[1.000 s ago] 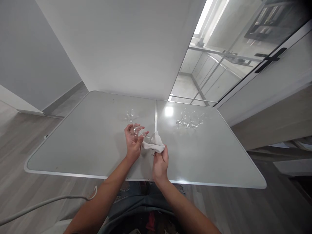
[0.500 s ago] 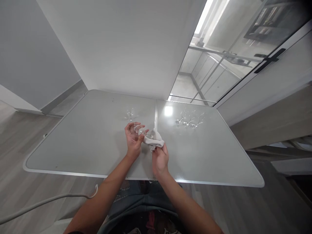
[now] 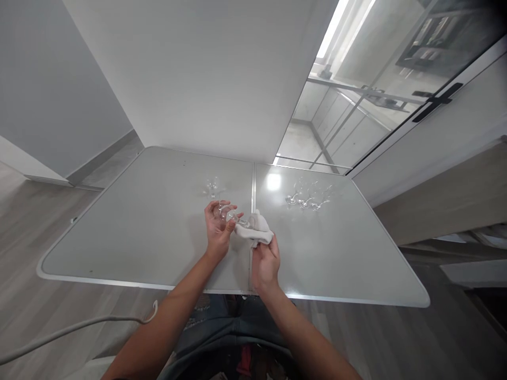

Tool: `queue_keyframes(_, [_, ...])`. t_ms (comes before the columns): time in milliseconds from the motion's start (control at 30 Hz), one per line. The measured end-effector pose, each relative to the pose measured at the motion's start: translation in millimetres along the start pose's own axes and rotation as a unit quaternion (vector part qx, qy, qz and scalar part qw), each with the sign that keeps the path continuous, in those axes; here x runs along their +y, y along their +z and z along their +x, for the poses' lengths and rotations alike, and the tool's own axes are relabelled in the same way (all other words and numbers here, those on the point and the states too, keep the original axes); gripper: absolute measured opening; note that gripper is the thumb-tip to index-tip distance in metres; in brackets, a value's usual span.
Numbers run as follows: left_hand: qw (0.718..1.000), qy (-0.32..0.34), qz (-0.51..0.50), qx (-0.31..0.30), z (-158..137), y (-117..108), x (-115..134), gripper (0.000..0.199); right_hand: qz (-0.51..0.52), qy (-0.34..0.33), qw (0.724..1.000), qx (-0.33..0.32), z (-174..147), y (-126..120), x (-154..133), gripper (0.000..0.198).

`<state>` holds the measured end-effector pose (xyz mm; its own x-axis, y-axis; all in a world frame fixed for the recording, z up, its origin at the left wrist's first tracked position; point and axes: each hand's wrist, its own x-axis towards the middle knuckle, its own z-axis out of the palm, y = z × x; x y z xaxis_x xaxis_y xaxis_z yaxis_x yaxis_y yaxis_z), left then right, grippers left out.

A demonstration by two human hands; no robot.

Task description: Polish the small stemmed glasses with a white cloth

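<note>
My left hand (image 3: 217, 227) is wrapped round the bowl of a clear wine glass (image 3: 231, 215), which lies tilted on its side above the table. Its stem and foot point right, toward a white cloth (image 3: 257, 230). My right hand (image 3: 266, 262) grips that cloth from below, close to the glass's foot. Part of the foot shows against the cloth; how firmly the cloth touches it I cannot tell. Just beyond my left hand, another clear glass (image 3: 213, 186) stands on the table.
Several clear stemmed glasses (image 3: 304, 200) stand together on the right half of the pale table (image 3: 336, 248). A metal seam (image 3: 253, 184) divides the tabletop. Behind it rises a white wall (image 3: 190, 79), with a glass door at right. A grey cable (image 3: 99, 319) hangs at lower left.
My right hand and the cloth have shifted slightly right, away from the stem, so more of the stem shows. My left hand keeps hold of the glass, nearly unmoved.
</note>
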<state>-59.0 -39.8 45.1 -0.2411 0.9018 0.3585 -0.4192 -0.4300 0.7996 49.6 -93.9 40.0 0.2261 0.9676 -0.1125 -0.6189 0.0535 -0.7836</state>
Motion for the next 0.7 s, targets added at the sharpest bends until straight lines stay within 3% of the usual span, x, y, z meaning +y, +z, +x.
queue_keyframes(200, [1.0, 0.017, -0.001, 0.013, 2, -3, 2, 0.058, -0.024, 0.06, 0.998, -0.026, 2, -11, 1, 0.014])
queue_keyframes(267, [0.999, 0.029, 0.003, 0.02, 3, -5, 1, 0.058, -0.079, 0.034, 0.996, -0.024, 0, -21, -5, 0.012])
queue_keyframes(400, [0.999, 0.035, 0.036, -0.009, 1, -7, -1, 0.059, -0.188, -0.095, 0.976, -0.062, 7, -40, -31, 0.02])
queue_keyframes(467, [0.997, 0.027, 0.056, -0.037, -1, -6, -2, 0.061, -0.213, -0.108, 0.966, -0.103, 14, -46, -46, 0.014])
queue_keyframes(533, [0.996, 0.02, 0.069, -0.056, -2, -6, -4, 0.061, -0.247, -0.084, 0.954, -0.145, 21, -48, -59, 0.027])
queue_keyframes(600, [0.995, 0.016, 0.081, -0.064, -4, -5, -7, 0.06, -0.315, -0.081, 0.927, -0.189, 27, -47, -67, 0.036])
queue_keyframes(700, [0.991, 0.0, 0.101, -0.083, -9, 0, -13, 0.06, -0.468, -0.111, 0.853, -0.203, 32, -43, -70, 0.034])
